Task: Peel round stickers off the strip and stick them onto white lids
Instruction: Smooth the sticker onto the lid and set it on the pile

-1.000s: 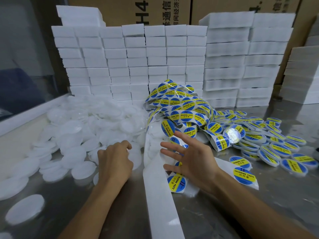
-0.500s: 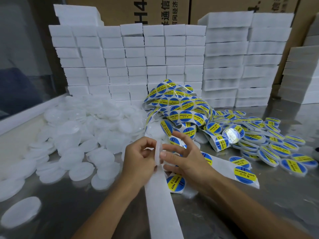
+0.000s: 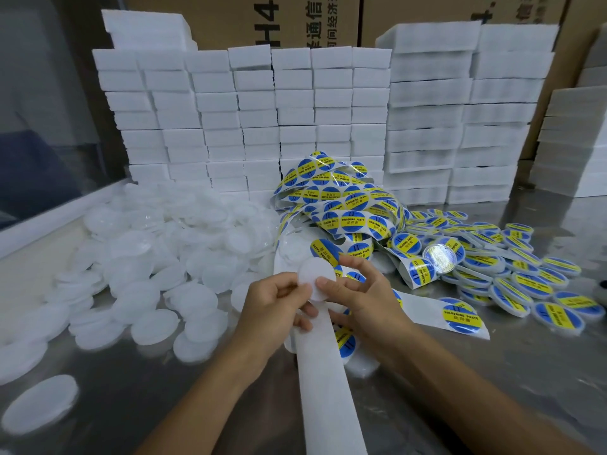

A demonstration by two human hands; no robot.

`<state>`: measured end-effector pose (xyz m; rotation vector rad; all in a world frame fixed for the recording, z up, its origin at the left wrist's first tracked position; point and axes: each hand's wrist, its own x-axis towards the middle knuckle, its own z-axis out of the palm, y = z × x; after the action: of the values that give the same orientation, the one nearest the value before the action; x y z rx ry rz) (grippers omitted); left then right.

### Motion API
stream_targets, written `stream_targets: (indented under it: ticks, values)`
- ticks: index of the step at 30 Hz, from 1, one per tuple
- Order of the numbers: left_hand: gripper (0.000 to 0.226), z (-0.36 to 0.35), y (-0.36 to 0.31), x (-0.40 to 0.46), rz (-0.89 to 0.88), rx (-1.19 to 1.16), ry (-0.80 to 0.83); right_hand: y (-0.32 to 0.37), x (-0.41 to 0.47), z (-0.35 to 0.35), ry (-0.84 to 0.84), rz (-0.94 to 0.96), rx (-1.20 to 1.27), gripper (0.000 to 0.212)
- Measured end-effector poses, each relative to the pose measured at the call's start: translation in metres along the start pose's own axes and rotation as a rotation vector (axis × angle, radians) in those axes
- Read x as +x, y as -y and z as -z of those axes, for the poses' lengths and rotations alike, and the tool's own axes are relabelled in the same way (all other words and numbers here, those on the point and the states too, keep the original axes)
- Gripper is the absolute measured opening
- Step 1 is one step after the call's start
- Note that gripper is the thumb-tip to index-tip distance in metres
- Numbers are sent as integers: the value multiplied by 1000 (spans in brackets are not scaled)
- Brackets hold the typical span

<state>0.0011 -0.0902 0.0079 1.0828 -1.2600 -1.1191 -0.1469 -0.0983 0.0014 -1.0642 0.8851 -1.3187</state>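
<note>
Lid (image 3: 316, 278), plain white and round, pinched between both hands.

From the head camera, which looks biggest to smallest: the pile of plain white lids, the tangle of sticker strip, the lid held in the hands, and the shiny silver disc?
1. Pile of plain white lids
2. Tangle of sticker strip
3. Held lid
4. Shiny silver disc

The last two look close; the held lid is nearer the camera, so their order is unsure.

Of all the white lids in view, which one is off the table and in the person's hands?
The blank white lid pinched between the left hand and right hand, held above the backing strip; the other blank lids lie heaped on the table.
</note>
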Motion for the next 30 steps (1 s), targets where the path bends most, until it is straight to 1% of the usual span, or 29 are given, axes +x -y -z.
stream_targets:
  ticks: [3,5,10,13,15,17,19,21,24,30]
  values:
    - [12,0,1,2,40,-38,-70,-1,1,0,-29,-11,5,42]
    - [14,4,2,4,63,-94,-114,-1,3,-1,-69,-33,35,35]
    - [22,11,3,7,128,-282,-161,-2,8,5,-191,-88,68,11]
    - [26,14,6,9,151,-315,-181,1,10,10,-222,-116,135,12]
    - [28,15,7,9,151,-328,-173,3,10,13,-200,-140,184,10]
    - [28,15,7,10,147,-336,-157,3,9,13,-152,-134,151,4]
    - [30,15,7,9,144,-348,-136,1,8,11,-103,-109,99,8]
    - [32,15,6,10,143,-368,-110,-1,6,8,-82,-88,22,4]
    - [32,15,5,9,134,-390,-78,-2,6,6,-85,-58,-47,3]
    - [28,14,4,8,125,-394,-66,-1,4,4,-107,-38,-91,5]
